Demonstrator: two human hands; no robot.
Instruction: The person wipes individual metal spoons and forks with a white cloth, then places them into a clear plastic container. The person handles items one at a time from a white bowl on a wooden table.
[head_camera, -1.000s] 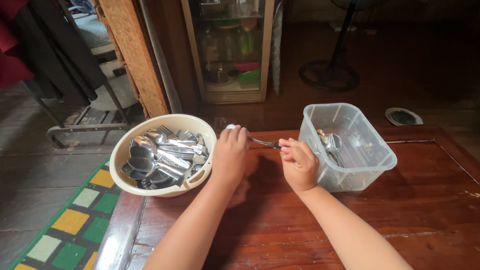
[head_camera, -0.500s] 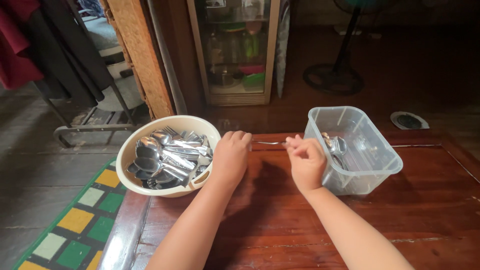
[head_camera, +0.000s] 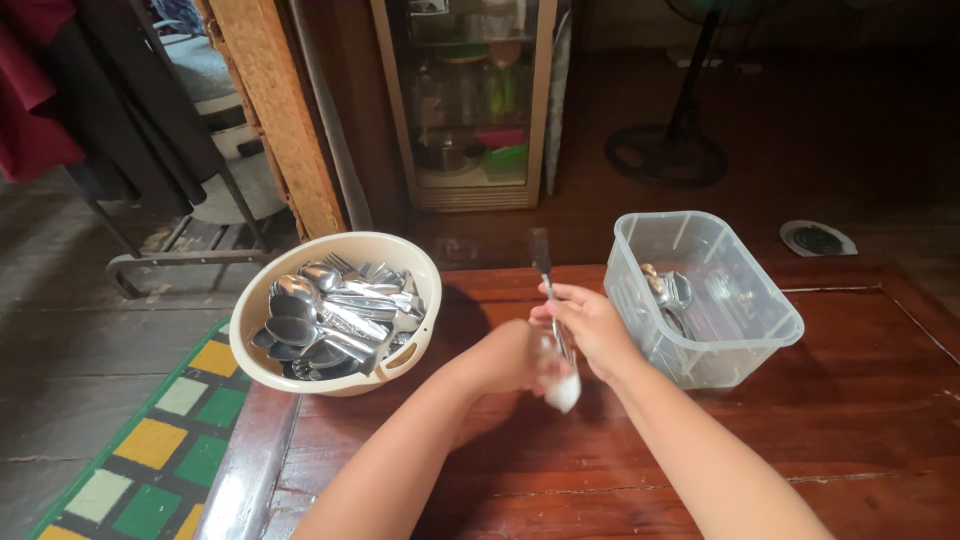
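From left, a cream round plastic bowl (head_camera: 262, 345) of steel cutlery, the left hand (head_camera: 525, 358) closed on a white cloth (head_camera: 563, 392) wiping the upright metal fork (head_camera: 545, 275) pinched by the right hand (head_camera: 590, 325), judged next for the clear rectangular plastic tub (head_camera: 765, 335) on the wooden worktop (head_camera: 850, 430).

Both forearms reach to frame centre; right hand (head_camera: 592, 328) is closed, left hand (head_camera: 520, 358), blurred, seems curled against it.

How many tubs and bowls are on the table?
2. A cream round bowl heaped with spoons and forks sits at the table's left end. A clear plastic tub with a few spoons inside sits on the right, beside the hands. None seems hidden.
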